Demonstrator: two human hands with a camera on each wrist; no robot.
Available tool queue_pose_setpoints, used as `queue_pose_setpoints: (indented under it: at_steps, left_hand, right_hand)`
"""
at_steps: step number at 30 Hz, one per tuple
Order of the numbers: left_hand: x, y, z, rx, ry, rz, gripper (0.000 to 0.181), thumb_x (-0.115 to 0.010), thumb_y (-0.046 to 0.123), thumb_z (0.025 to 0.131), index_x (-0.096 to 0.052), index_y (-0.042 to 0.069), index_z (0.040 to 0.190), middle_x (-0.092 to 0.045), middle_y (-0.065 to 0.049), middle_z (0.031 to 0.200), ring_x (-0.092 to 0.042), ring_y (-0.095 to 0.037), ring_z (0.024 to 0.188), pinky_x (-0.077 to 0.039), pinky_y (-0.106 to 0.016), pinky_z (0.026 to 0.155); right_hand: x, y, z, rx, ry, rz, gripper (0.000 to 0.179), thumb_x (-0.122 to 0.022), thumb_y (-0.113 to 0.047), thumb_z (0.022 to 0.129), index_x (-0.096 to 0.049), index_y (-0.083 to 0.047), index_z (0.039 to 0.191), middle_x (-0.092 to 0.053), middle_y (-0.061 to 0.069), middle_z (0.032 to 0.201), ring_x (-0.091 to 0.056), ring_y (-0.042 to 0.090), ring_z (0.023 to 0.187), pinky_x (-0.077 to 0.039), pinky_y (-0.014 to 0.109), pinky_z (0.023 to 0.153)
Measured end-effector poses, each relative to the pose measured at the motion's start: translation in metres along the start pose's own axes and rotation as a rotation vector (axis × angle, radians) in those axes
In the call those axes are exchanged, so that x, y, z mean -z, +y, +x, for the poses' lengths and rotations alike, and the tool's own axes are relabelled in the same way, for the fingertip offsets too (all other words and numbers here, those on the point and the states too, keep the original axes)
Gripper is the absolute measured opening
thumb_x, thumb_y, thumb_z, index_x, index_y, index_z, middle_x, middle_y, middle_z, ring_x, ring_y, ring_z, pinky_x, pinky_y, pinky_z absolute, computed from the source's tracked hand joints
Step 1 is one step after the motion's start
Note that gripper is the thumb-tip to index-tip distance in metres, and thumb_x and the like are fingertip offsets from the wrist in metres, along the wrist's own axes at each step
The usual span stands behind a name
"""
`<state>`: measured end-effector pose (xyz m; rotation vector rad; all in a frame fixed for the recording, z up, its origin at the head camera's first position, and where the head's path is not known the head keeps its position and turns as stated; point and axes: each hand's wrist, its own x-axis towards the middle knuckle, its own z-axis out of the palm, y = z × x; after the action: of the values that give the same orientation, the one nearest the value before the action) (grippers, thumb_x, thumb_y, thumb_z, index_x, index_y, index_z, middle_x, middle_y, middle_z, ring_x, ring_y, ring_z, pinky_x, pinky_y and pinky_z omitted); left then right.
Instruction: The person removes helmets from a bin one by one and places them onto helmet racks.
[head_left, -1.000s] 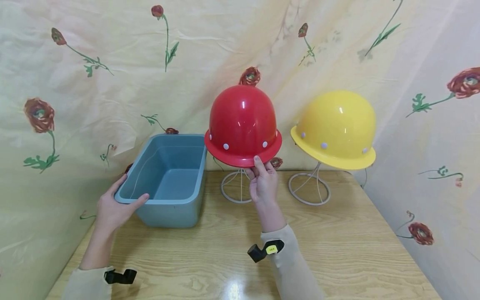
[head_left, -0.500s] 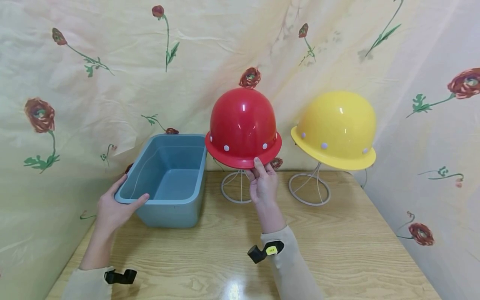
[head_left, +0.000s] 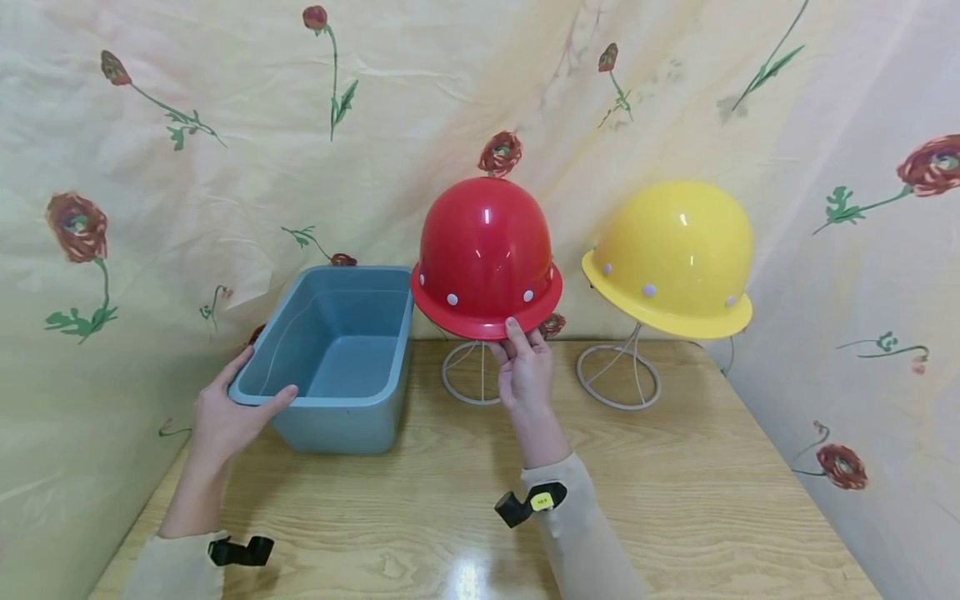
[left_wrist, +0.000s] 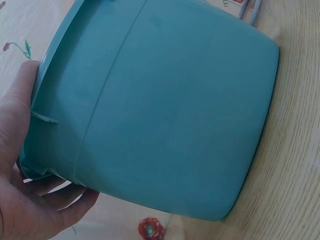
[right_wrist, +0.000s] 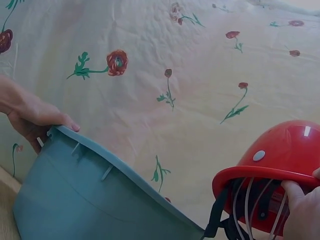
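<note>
A red hard hat (head_left: pixel 486 242) sits over a wire stand (head_left: pixel 471 375) whose ring foot rests on the table. My right hand (head_left: pixel 527 375) pinches the front of its brim, thumb on top and fingers beneath. In the right wrist view, wires and dark straps show inside the hat. My left hand (head_left: pixel 228 412) grips the near left corner of a blue-grey plastic tub (head_left: pixel 341 429), thumb over the rim. Seen from the left wrist, the fingers (left_wrist: pixel 80 205) curl under the tub's corner. The tub stands upright with nothing in it.
To the right, a yellow hard hat (head_left: pixel 678 258) hangs tilted on a second wire stand (head_left: pixel 618 379). Behind everything rises a flower-print cloth (head_left: pixel 405 125). The wood-grain table (head_left: pixel 450 500) narrows toward the back.
The red hard hat has sunk slightly over its stand, with my right hand still at the brim. My left hand and the tub keep their place.
</note>
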<state>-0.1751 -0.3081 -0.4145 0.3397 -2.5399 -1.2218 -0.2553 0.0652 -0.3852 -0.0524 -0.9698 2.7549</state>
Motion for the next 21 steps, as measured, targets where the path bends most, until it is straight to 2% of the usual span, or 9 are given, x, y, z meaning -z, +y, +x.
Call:
queue_pose_setpoints:
  at_steps: [10,13,17,19,21]
  left_hand:
    - [-0.002,-0.003,0.0,0.029,-0.02,-0.027,0.103,-0.086,0.046,0.087,-0.029,0.022,0.17,-0.033,-0.032,0.169,-0.039,-0.057,0.147,-0.039,-0.077,0.113]
    - [-0.001,-0.003,0.0,0.032,-0.027,-0.037,0.103,-0.086,0.045,0.088,-0.028,0.023,0.17,-0.031,-0.031,0.17,-0.038,-0.057,0.148,-0.038,-0.078,0.113]
    - [0.001,-0.001,0.002,0.037,-0.023,-0.044,0.103,-0.086,0.045,0.087,-0.029,0.024,0.17,-0.031,-0.03,0.17,-0.037,-0.056,0.149,-0.037,-0.077,0.114]
    - [0.0,0.0,0.002,0.043,-0.023,-0.041,0.103,-0.086,0.046,0.087,-0.028,0.025,0.17,-0.031,-0.03,0.17,-0.037,-0.056,0.15,-0.036,-0.077,0.115]
    - [-0.001,-0.001,0.002,0.047,-0.024,-0.039,0.104,-0.086,0.046,0.087,-0.028,0.025,0.17,-0.03,-0.03,0.171,-0.036,-0.056,0.15,-0.036,-0.078,0.115]
  right_hand:
    - [0.011,0.002,0.005,-0.055,-0.04,-0.118,0.04,-0.058,-0.003,0.107,-0.054,0.008,0.145,-0.078,-0.002,0.105,-0.078,0.006,0.085,-0.064,0.02,0.077]
    - [0.012,0.001,0.008,-0.051,-0.067,-0.168,0.031,-0.058,-0.002,0.106,-0.06,0.008,0.136,-0.077,-0.002,0.102,-0.078,0.006,0.082,-0.064,0.02,0.076]
    - [0.012,-0.003,0.011,-0.037,-0.094,-0.233,0.012,-0.059,0.0,0.105,-0.07,-0.001,0.109,-0.077,-0.003,0.088,-0.076,0.005,0.074,-0.063,0.018,0.071]
    - [0.014,-0.005,0.012,-0.036,-0.103,-0.282,0.012,-0.06,-0.001,0.105,-0.072,-0.002,0.107,-0.077,-0.003,0.085,-0.076,0.005,0.071,-0.063,0.018,0.071]
    - [0.015,-0.007,0.012,-0.04,-0.116,-0.33,0.014,-0.061,-0.002,0.106,-0.071,0.003,0.114,-0.079,-0.003,0.085,-0.077,0.005,0.072,-0.063,0.018,0.072]
